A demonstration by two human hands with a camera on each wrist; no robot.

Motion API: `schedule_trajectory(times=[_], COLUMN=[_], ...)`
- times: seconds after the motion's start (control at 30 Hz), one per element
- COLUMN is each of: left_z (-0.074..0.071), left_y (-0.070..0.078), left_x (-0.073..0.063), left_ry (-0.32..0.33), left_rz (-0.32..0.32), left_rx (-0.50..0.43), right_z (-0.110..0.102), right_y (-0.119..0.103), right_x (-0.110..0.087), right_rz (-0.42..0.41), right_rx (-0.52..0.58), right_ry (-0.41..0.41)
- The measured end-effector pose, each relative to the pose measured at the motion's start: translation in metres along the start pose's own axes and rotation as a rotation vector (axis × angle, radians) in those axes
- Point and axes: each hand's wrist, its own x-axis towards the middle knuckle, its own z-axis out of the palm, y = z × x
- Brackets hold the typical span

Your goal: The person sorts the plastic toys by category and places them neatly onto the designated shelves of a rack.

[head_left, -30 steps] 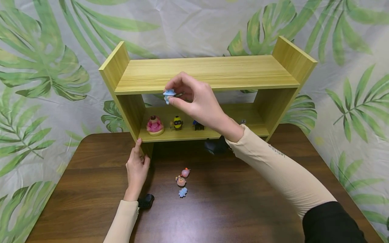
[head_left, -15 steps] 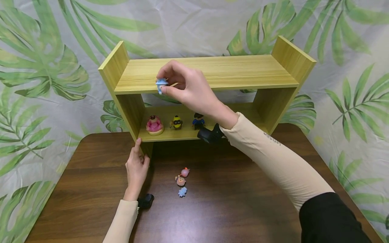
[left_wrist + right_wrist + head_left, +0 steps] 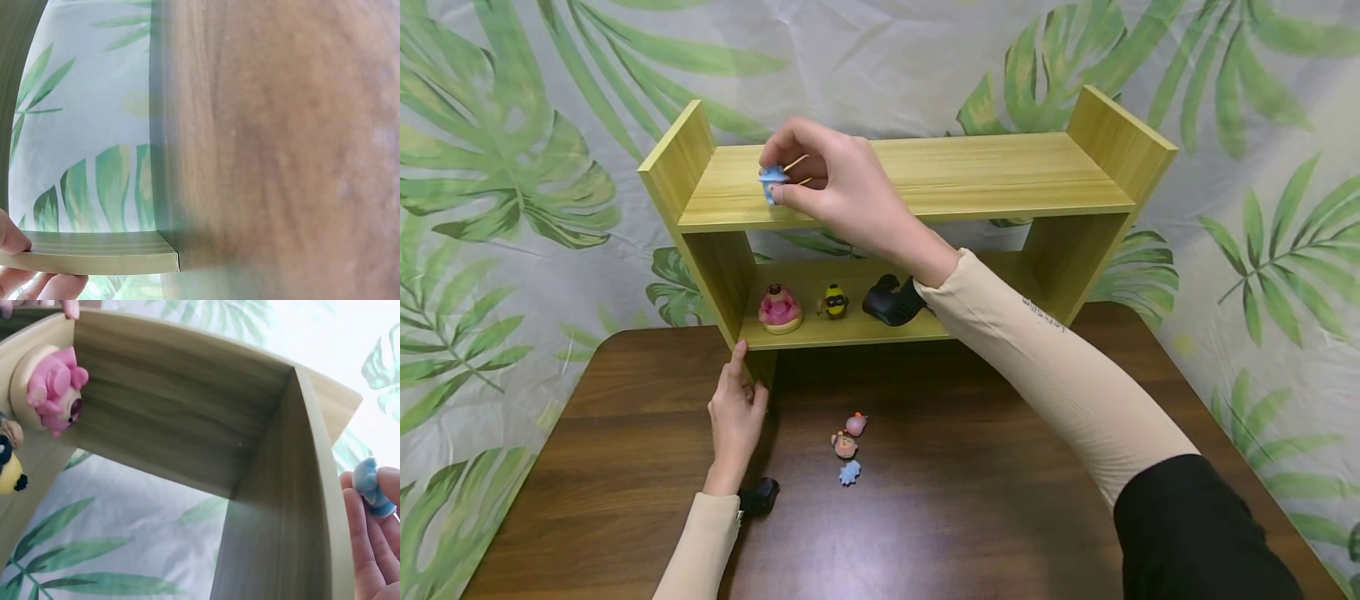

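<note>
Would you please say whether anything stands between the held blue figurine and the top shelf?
Nothing visible does: the blue figurine, pinched by the right hand, appears over a bare part of the top shelf.

Even, bright light leaves glare on the tabletop (image 3: 895, 533) well below the right fingers (image 3: 805, 199), whose wrist view shows a washed-out backdrop (image 3: 356, 340) above them and a shadowed shelf (image 3: 181, 400) beside them, while the left wrist view blurs the tabletop beside the left fingers (image 3: 67, 286).

Head view faces forward and down; closer wrist views share its shelf (image 3: 1000, 175).
</note>
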Motion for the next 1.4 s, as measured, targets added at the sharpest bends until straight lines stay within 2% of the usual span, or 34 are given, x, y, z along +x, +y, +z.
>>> schedule_trajectory(times=[0.4, 0.73, 1.0, 1.23, 1.4], left_z=[-0.001, -0.001, -0.001, 0.000, 0.000], left_y=[-0.001, -0.002, 0.000, 0.000, -0.001], left_x=[0.001, 0.000, 0.000, 0.000, 0.001], left_ry=[0.002, -0.003, -0.004, -0.006, -0.006], left_rz=[-0.001, -0.007, -0.014, -0.013, -0.009], left_rx=[0.004, 0.014, 0.008, 0.008, 0.010], right_z=[0.007, 0.014, 0.015, 0.013, 0.009], right_y=[0.004, 0.011, 0.013, 0.013, 0.012], right_x=[0.026, 0.041, 0.040, 0.035, 0.030], right_rz=[0.129, 0.157, 0.159, 0.135, 0.150], right_rx=[-0.097, -0.201, -0.284, -0.235, -0.211], right_ry=[-0.035, -0.075, -0.115, -0.088, -0.060])
